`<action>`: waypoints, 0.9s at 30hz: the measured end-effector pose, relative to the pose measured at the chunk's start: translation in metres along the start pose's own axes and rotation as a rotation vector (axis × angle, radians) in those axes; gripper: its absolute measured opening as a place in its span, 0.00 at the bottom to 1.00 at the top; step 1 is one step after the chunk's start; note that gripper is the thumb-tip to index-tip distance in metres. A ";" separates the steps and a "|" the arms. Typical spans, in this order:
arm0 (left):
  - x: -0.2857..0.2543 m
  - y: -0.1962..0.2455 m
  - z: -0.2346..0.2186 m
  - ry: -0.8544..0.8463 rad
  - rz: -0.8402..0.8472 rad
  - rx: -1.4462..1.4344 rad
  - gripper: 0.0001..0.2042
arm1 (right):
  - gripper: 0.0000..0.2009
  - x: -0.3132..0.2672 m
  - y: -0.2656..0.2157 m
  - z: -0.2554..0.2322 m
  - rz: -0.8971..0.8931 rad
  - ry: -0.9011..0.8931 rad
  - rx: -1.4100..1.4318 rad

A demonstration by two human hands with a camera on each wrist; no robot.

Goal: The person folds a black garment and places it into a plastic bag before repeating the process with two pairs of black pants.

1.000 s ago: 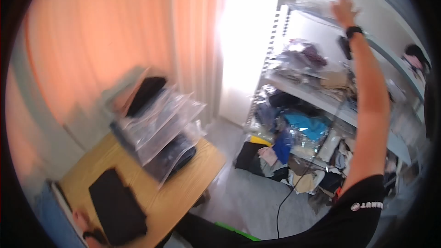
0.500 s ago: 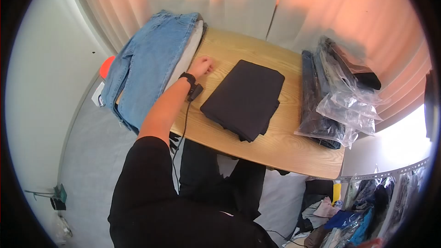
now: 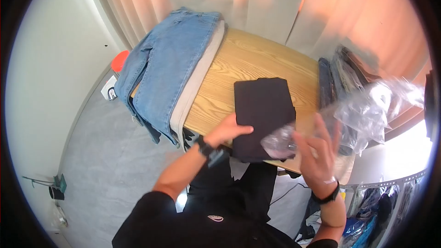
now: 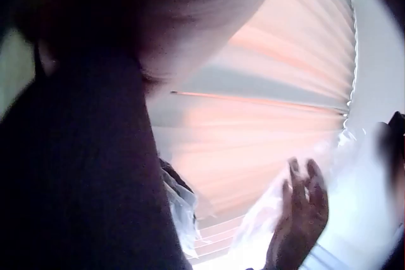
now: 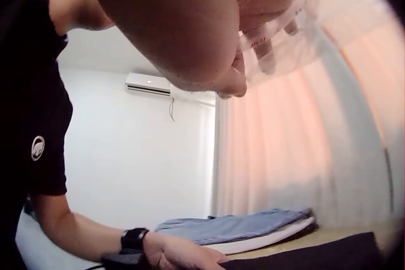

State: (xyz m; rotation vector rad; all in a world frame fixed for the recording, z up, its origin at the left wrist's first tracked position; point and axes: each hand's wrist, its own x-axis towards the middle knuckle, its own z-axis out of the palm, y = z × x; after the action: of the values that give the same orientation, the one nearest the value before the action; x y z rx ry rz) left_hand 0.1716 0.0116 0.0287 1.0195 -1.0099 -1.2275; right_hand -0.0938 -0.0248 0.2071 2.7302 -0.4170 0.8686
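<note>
A folded black garment (image 3: 264, 110) lies at the table's near edge. My left hand (image 3: 227, 128) grips its left side, thumb on top and the other fingers hidden underneath. In the left wrist view the dark cloth (image 4: 82, 169) fills much of the frame. Farther right, my right hand (image 3: 319, 158) holds a clear plastic bag (image 3: 367, 108), raised over the garment's right side. The bag trails to the right, its other end overlapping the garment. Through the film (image 5: 323, 36) in the right wrist view, some fingers of the right hand show, beside red print.
Blue jeans (image 3: 172, 57) lie over a pale garment (image 3: 200, 80) on the table's left part. Bagged clothes (image 3: 335, 76) are stacked at the right back, before the curtain (image 3: 271, 9). A shelf of packed clothing (image 3: 367, 216) stands at the lower right. A red object (image 3: 120, 60) sits beyond the jeans.
My right hand came from the shelf to the table with a clear bag. My left hand moved from beside the jeans onto the black garment, which has turned and shifted toward me.
</note>
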 end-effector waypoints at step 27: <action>-0.161 0.012 0.023 0.306 -0.366 -0.454 0.30 | 0.31 -0.122 -0.065 0.113 0.980 0.119 0.866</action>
State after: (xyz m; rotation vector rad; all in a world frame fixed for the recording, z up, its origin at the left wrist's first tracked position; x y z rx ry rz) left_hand 0.1406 0.1715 0.0386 1.0102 -0.2889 -1.4570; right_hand -0.1079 0.0239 0.0354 3.0895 -1.8000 1.7489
